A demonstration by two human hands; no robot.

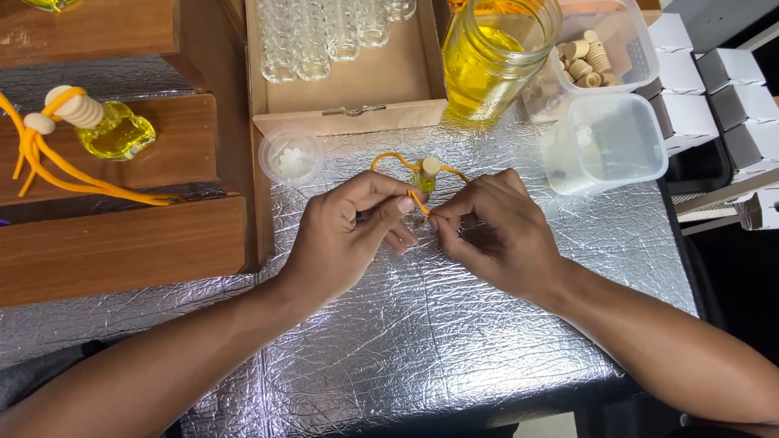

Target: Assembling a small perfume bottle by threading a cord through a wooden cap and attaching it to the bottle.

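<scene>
- While both my hands meet at the middle of the foil-covered surface (422,324), my left hand (349,235) and right hand (495,231) each keep a narrow pinch grip on the orange cord (418,199), thumb against forefinger, so the strand stays taut between them.
- That cord loops up to a small bottle (427,174) with a pale wooden cap and yellow liquid, standing just beyond my fingertips (close enough that the loop stays slack above it).
- A big glass jar (491,57) of yellow liquid stands behind, near the cardboard tray (357,93) holding rows of empty clear bottles.
- A clear tub (625,32) at the far right holds wooden caps; the nearer tub (604,142) looks almost empty.
- A little round cup (290,156) left of the bottle holds small white pieces.
- On the wooden shelf (122,243) at my left lies a finished bottle (114,130), corded and capped.
</scene>
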